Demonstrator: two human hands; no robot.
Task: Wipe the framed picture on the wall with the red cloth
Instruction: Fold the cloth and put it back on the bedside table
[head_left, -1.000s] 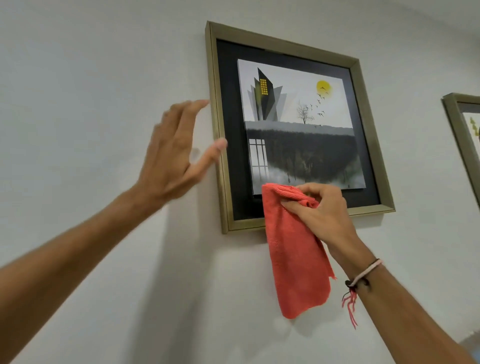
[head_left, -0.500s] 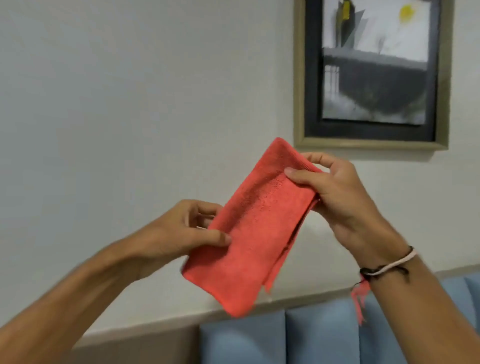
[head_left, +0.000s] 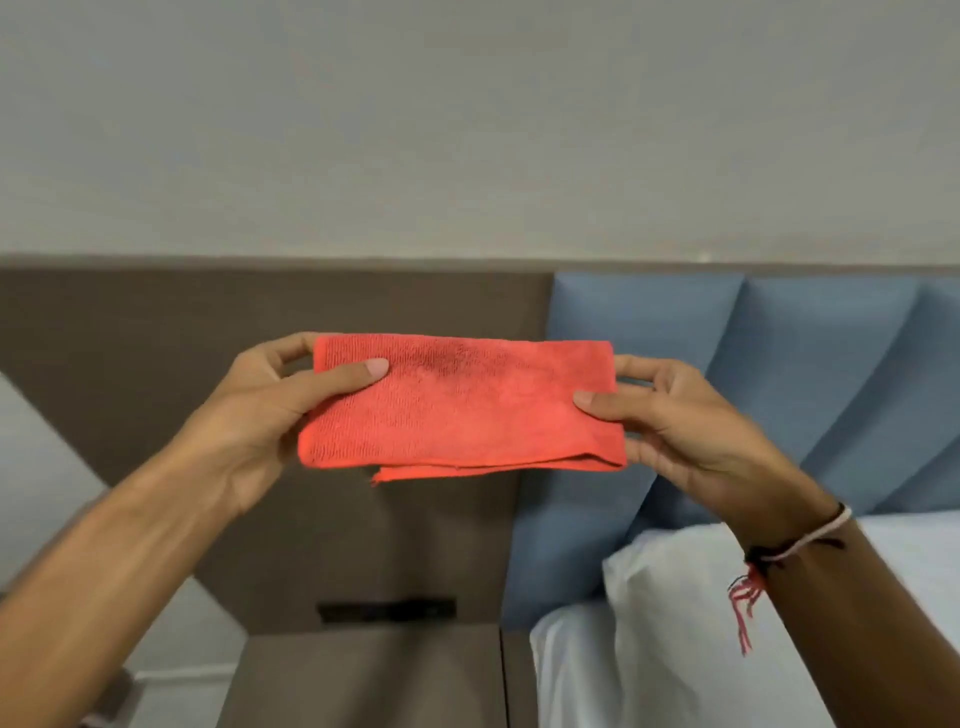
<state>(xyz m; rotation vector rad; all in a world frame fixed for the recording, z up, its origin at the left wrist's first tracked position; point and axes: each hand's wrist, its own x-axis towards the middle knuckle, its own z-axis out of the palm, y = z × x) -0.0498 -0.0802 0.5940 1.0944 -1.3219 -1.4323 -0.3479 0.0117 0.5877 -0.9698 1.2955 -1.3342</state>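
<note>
Head view: both hands, left hand (head_left: 260, 410) and right hand (head_left: 691, 431), now pinch the folded red cloth (head_left: 462, 410) flat, the framed picture gone from sight, wiping paused.

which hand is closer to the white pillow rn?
Right. The right hand pinches the red cloth's end above the white pillow at lower right; the left hand holds the far end, over the brown panel.

The folded red microfibre cloth (head_left: 460, 405) stretches level between the left hand (head_left: 270, 410), pinching its left end, and the right hand (head_left: 691, 421), pinching its right end. Behind it, the brown wooden panel (head_left: 156, 332) lies left, the blue padded headboard (head_left: 779, 353) right. The white pillow (head_left: 675, 623) lies below the right forearm.
</note>
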